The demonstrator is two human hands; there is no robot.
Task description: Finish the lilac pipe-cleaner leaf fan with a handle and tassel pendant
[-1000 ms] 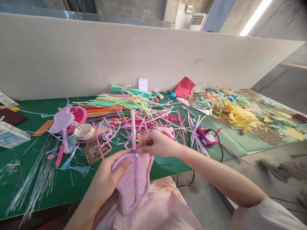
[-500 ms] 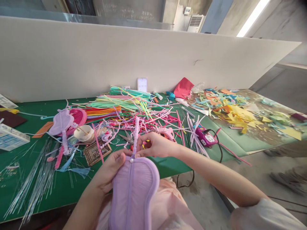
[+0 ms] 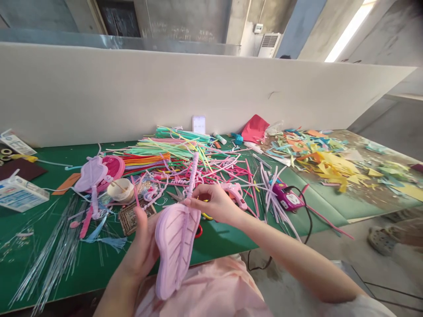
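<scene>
A lilac hand fan (image 3: 175, 246), shaped like a leaf with slanting ribs, hangs tilted before my lap. Its handle (image 3: 192, 174), wrapped in fuzzy pipe cleaner, points up and away from me. My right hand (image 3: 213, 202) pinches the fan where handle and body meet. Beside the fan's left edge is my left hand (image 3: 143, 246), thumb raised and apart; its other fingers are partly hidden behind the fan, and whether they touch it I cannot tell. Scissors (image 3: 176, 194) with red and yellow on the handles lie partly covered behind my right hand.
Bundles of colourful pipe cleaners (image 3: 165, 145) lie mid-table. At left are another lilac fan (image 3: 90, 173), a paper cup (image 3: 120, 190) and thin clear strands (image 3: 57, 251). A pink glue gun (image 3: 235, 196) and a corded purple device (image 3: 287, 197) are at right, near paper scraps (image 3: 343, 167).
The fan has turned so that its ribbed face shows instead of the smooth side with the pearl. My left thumb has come off the fan; my right hand keeps its pinch.
</scene>
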